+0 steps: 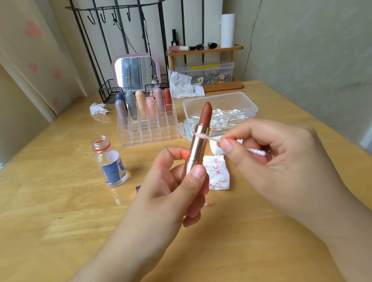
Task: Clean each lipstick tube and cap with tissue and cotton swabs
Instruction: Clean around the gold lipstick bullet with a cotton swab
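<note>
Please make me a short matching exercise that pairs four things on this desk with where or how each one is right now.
Things
1. open lipstick
2. cotton swab
3. small glass bottle
4. stained tissue

States
A. standing uncapped on the table
B. lying flat, marked with red smears
C. gripped by the left hand, bullet extended
D. pinched by the right hand, pink tip at the gold tube

Pairs: 1-C, 2-D, 3-A, 4-B

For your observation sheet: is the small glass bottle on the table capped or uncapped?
Uncapped. The small glass bottle stands upright on the table with its threaded neck bare and its mouth open; no cap sits on it.
</note>
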Motion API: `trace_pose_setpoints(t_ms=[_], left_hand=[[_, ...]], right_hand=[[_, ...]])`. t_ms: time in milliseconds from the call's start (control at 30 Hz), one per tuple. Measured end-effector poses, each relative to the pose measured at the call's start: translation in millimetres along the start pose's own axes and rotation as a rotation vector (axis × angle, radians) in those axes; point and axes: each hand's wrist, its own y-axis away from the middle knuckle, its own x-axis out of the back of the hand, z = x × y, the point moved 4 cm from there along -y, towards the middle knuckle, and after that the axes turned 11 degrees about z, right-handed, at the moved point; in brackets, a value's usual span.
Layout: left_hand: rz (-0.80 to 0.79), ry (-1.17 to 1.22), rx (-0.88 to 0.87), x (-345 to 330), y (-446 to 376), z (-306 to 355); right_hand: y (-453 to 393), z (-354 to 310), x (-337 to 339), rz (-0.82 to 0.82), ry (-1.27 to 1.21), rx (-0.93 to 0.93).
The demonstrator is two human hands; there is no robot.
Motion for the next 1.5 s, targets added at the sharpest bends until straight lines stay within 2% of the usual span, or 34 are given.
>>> trace_pose_setpoints(t_ms=[800,1000,1167,1367,1500], left_hand=[[0.023,-0.051,-0.023,0.3,-0.4,1.3],[0.087,-0.199,-0.119,0.4,0.7,2.1],[0.183,-0.254,-0.191,-0.4,2.7,6.4],[0.225,-0.285,-0.205,1.4,2.9,8.3],[0.214,-0.238,-0.196,-2.6,3.3,9.5]], right_hand=[[-0.3,-0.3,0.7,0.042,-0.028,-0.057],[1.7,-2.7,-2.9,0.024,0.034,-0.029],[5.5,-10.6,-7.9,-0.070,-0.013,0.011],[0.3,-5.0,0.0,0.058,0.074,0.017],[4.1,-10.4,-7.3,-0.047,0.008,0.037]])
